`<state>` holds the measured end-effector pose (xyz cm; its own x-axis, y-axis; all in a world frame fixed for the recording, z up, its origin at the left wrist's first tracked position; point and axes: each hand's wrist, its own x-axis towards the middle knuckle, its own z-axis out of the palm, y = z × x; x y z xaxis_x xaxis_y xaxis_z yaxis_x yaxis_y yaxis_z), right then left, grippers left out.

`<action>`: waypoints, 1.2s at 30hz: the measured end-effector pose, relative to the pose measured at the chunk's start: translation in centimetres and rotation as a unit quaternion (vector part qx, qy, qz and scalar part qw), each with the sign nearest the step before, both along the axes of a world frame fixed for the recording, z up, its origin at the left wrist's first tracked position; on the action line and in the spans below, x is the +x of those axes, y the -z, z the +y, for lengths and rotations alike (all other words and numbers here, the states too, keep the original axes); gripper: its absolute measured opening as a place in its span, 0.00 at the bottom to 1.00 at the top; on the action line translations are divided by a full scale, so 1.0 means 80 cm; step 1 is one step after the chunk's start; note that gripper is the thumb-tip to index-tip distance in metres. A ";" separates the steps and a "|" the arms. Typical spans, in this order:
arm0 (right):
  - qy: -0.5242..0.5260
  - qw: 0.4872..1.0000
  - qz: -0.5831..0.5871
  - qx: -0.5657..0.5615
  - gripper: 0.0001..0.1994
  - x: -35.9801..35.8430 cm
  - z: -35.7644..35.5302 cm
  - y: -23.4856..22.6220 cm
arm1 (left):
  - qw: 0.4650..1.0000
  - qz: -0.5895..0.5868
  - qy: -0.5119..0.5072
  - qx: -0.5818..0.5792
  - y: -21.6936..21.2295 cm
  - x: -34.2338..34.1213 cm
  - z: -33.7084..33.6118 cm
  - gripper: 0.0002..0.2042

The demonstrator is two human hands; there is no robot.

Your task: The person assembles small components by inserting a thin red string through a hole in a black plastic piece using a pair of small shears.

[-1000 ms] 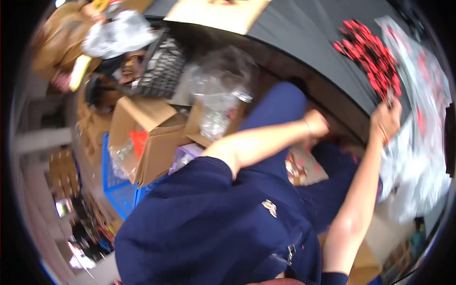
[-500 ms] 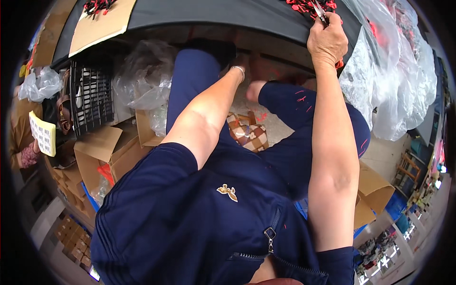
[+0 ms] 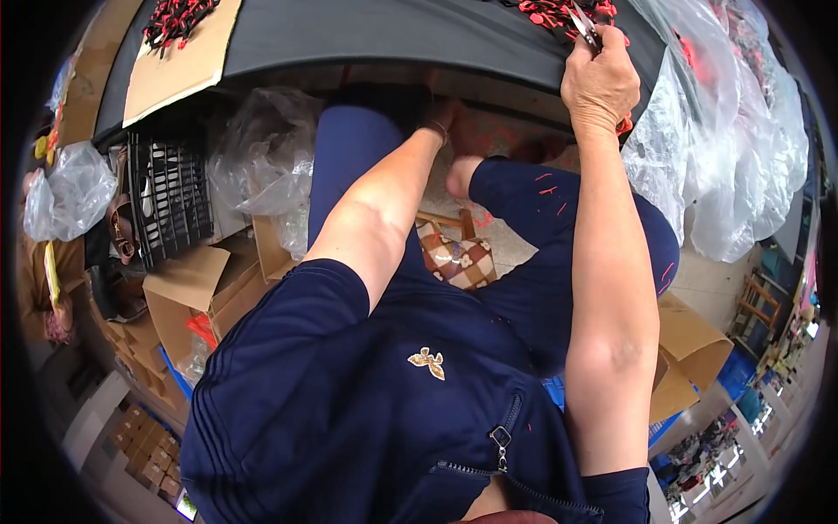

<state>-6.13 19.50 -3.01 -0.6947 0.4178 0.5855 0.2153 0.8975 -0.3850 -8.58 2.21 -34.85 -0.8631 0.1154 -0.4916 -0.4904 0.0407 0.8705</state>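
My right hand is raised to the front edge of a black table. Its fingers are closed around a small metal tool whose tips poke into a pile of red pieces on the table. My left arm stretches down between my knees, and my left hand is mostly lost in the shadow under the table, so I cannot see what it touches. A thin band circles that wrist. I am seated in dark blue clothes.
A cardboard sheet with red and black pieces lies on the table's left. Below it stand a black plastic crate, clear plastic bags and open cardboard boxes. A checked cushion lies between my legs. More clear bags hang at the right.
The view has swung so the table edge now sits at the top. My right hand has closed in on the red pile, and my left arm has reached further under the table.
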 end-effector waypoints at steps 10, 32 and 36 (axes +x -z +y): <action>0.002 1.000 -0.003 -0.005 0.06 0.000 -0.007 -0.002 | 0.999 0.020 -0.042 -0.012 -0.041 0.023 0.014 0.11; 0.049 0.998 -0.047 0.007 0.09 0.005 0.024 0.012 | 0.927 -0.272 -0.125 0.228 -0.214 0.093 0.038 0.05; 0.031 0.998 -0.055 -0.015 0.09 0.003 0.018 0.010 | 0.883 -0.261 -0.094 0.378 -0.236 0.125 0.028 0.02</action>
